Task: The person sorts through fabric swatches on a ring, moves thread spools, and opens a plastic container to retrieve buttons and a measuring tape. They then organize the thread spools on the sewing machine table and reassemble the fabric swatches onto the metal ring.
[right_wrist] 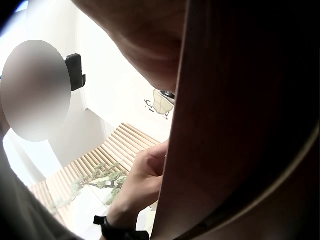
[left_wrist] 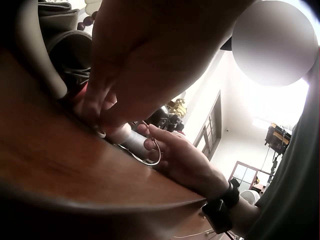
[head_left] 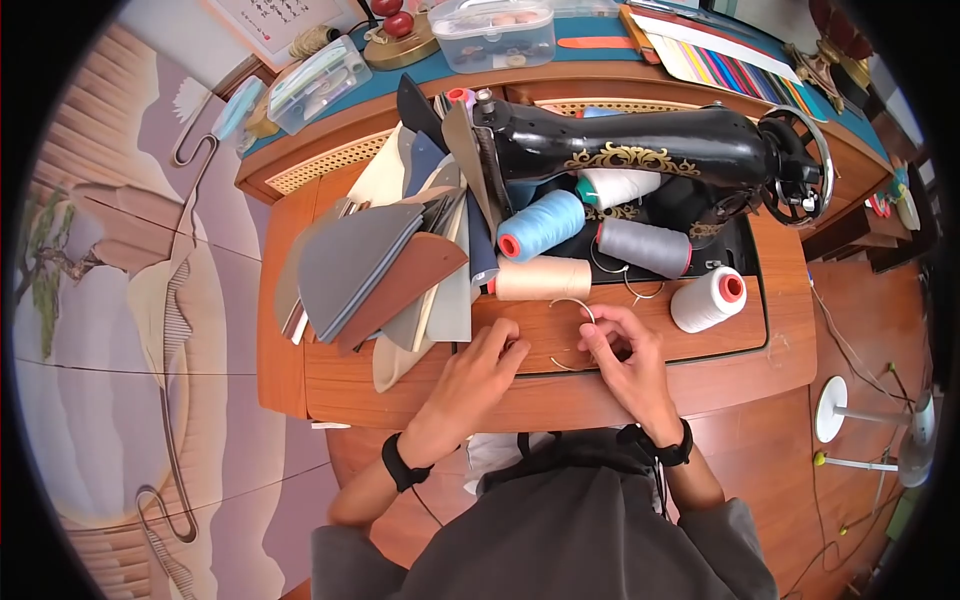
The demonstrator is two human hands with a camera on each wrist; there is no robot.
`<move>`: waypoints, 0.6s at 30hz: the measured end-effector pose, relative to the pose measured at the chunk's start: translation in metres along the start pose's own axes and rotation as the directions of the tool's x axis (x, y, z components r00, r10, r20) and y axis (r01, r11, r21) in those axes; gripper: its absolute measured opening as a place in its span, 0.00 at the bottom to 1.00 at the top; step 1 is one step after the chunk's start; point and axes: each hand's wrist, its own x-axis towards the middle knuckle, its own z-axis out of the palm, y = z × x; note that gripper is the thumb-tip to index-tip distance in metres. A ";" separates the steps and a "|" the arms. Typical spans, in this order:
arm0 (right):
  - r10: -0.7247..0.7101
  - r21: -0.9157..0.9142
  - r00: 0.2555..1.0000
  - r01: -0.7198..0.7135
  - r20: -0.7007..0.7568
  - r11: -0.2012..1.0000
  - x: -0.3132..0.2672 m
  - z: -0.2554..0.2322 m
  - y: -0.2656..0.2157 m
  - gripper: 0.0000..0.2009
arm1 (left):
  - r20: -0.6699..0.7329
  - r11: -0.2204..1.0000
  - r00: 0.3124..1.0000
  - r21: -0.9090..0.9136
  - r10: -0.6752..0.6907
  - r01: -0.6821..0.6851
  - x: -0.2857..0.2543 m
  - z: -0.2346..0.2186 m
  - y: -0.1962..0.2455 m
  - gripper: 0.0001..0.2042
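My right hand (head_left: 630, 365) pinches a thin metal ring (head_left: 573, 301) between thumb and fingers, above the wooden table. The ring hangs apart on its left side, and its curve (left_wrist: 158, 152) also shows in the left wrist view. To the left, my left hand (head_left: 480, 370) rests low at the table with loosely curled fingers; in the head view its fingertips are hidden. Beside it a fanned stack of leather-like swatches (head_left: 360, 262) in grey, brown and cream leans against the sewing machine. More metal rings (head_left: 648, 294) lie by the grey thread spool (head_left: 643, 248).
A black sewing machine (head_left: 620, 142) with gold ornament stands behind the hands. Around it lie blue (head_left: 541, 225), peach (head_left: 543, 279) and white (head_left: 708, 299) thread spools. Clear plastic boxes (head_left: 492, 38) and a colour strip chart (head_left: 722, 70) sit on the back shelf.
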 end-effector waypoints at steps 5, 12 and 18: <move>-0.015 0.009 1.000 0.015 0.006 1.000 0.000 0.001 0.000 0.11 | -0.090 0.980 0.996 -0.197 -0.026 0.008 0.001 -0.010 0.003 0.11; -0.019 0.036 0.999 0.018 0.030 0.999 -0.001 0.002 0.003 0.10 | -0.432 0.993 0.899 0.043 -0.078 0.107 0.034 -0.080 -0.046 0.13; 0.012 0.087 0.999 -0.016 0.046 0.996 -0.002 0.001 -0.001 0.10 | -0.242 0.942 0.931 0.126 -0.274 0.310 0.034 -0.090 -0.085 0.17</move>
